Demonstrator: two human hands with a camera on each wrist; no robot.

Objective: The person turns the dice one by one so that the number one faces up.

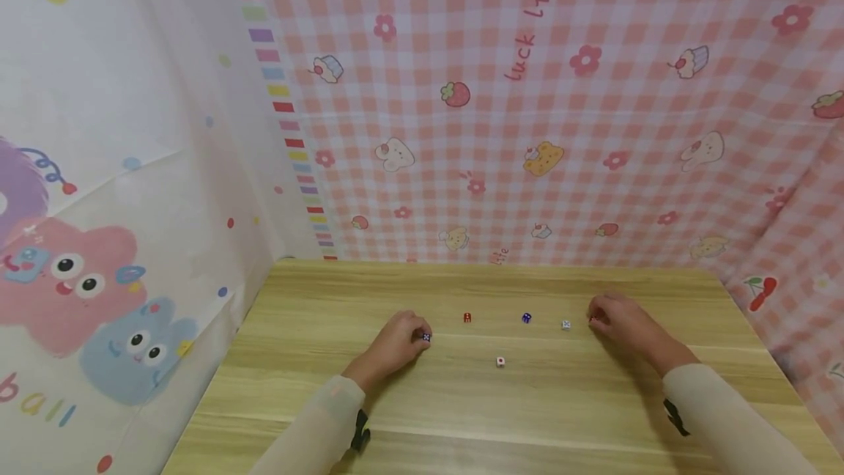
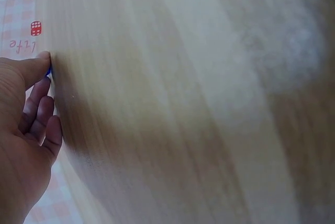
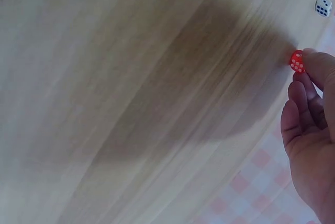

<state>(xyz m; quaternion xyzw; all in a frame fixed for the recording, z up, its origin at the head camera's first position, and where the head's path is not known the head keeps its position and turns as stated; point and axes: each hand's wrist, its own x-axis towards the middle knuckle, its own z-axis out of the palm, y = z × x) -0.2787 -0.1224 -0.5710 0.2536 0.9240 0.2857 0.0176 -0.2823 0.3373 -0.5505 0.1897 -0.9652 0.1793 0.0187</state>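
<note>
My left hand [image 1: 398, 341] pinches a blue die [image 1: 426, 338] between thumb and fingertips at the left of the group. On the far right, my right hand [image 1: 620, 322] holds a red die [image 3: 297, 62] by thumb and finger, at the tabletop. Between the hands lie a red die [image 1: 467, 318], another blue die [image 1: 527, 318] and a white die [image 1: 565, 325], roughly in a row. Nearer to me sits a second white die [image 1: 500, 362], with a red pip on top. In the left wrist view the pinched blue die is mostly hidden by the fingers.
The dice are on a wooden table [image 1: 461, 416]. Behind it hangs a pink checked cloth [image 1: 501, 123], and a white cloth with cartoon figures [image 1: 198, 255] hangs at the left. A dark strap [image 1: 360, 431] shows at the left sleeve.
</note>
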